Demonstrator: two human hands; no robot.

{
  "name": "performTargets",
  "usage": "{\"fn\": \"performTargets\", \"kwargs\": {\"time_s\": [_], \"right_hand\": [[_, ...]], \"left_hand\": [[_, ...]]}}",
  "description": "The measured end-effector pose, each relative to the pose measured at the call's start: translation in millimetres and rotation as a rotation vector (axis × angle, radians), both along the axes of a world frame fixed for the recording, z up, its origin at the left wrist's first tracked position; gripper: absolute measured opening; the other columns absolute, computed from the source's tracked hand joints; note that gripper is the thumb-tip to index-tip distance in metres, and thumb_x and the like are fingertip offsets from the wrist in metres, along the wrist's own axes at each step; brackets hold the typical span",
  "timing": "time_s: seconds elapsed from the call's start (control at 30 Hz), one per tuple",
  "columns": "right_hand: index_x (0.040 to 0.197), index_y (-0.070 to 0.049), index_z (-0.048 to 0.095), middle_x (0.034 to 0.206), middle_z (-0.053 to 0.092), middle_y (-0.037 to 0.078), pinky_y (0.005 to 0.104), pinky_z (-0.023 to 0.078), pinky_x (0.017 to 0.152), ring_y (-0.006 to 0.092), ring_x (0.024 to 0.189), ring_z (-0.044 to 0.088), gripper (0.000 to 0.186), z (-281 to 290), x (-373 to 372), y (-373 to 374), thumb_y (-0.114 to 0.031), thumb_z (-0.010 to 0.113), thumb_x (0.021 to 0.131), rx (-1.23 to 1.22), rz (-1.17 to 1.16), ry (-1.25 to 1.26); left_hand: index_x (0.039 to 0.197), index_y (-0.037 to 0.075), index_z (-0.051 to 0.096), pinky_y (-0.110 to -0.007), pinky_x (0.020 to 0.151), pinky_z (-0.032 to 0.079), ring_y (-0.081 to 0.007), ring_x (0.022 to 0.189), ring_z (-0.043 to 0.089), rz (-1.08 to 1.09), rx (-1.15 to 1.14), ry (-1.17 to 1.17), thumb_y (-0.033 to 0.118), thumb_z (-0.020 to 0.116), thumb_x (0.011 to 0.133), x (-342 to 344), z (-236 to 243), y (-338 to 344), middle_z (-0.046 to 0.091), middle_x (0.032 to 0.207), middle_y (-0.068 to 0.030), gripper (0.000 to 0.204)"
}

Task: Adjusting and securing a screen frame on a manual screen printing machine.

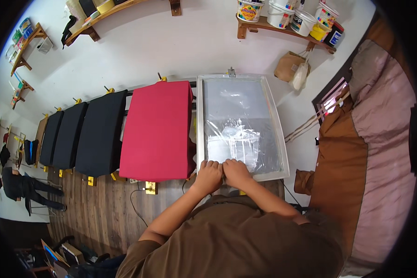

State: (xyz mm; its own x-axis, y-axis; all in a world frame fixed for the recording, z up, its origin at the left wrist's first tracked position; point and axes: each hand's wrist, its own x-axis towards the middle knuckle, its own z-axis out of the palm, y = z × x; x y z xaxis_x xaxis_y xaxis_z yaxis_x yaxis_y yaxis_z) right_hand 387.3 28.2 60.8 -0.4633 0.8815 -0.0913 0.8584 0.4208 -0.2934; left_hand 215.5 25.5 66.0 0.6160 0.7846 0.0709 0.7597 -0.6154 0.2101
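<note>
A silk-screen frame [277, 134] with pale edges lies in front of me, its grey mesh [238, 99] shiny with what looks like clear film or tape. White ink [234, 143] is smeared in streaks over the mesh's nearer half. At the frame's near edge my left hand [209, 177] and my right hand [237, 173] sit side by side, almost touching, with fingers curled over and closed. Whatever they grip is hidden beneath them. Left of the frame, a red cloth [156, 129] is stretched flat over a board.
Several black cloth-covered boards [102, 132] continue the row leftward, with yellow clamps. Paint tubs [279, 16] stand on a wall shelf at the upper right. Brown and pink fabric [343, 185] hangs on the right. A person [28, 187] in dark clothes is at the far left.
</note>
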Motion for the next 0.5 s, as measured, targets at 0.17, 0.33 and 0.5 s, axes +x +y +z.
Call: {"fn": "performTargets", "kwargs": {"time_s": [0.17,0.33,0.5], "right_hand": [[0.091,-0.002,0.066,0.101,0.063,0.015,0.0460,0.055,0.083,0.0345,0.098,0.064,0.018,-22.9,7.1,25.0,-0.008,0.071,0.075,-0.059,0.022,0.062],[0.094,0.000,0.069,0.107,0.061,0.018,0.0454,0.058,0.081,0.0360,0.094,0.066,0.020,-17.2,7.9,35.5,-0.008,0.071,0.075,-0.162,0.094,0.061],[0.093,0.000,0.069,0.106,0.062,0.018,0.0463,0.058,0.080,0.0376,0.092,0.068,0.022,-16.7,10.1,43.6,-0.010,0.073,0.075,-0.195,0.123,0.047]], "left_hand": [[0.094,0.001,0.060,-0.039,0.081,0.049,-0.0298,0.090,0.063,0.059,0.052,0.025,0.007,0.061,0.081,12.2,-16.1,11.5,0.063,0.092,-0.0132,0.015],[0.099,0.001,0.057,-0.043,0.073,0.054,-0.0360,0.087,0.063,0.132,-0.087,-0.091,0.007,0.064,0.081,13.5,-18.5,11.6,0.058,0.095,-0.0161,0.020],[0.095,0.001,0.055,-0.047,0.076,0.054,-0.0407,0.089,0.063,0.201,-0.161,-0.208,0.002,0.064,0.078,14.7,-14.0,18.0,0.060,0.097,-0.0184,0.019]]}}
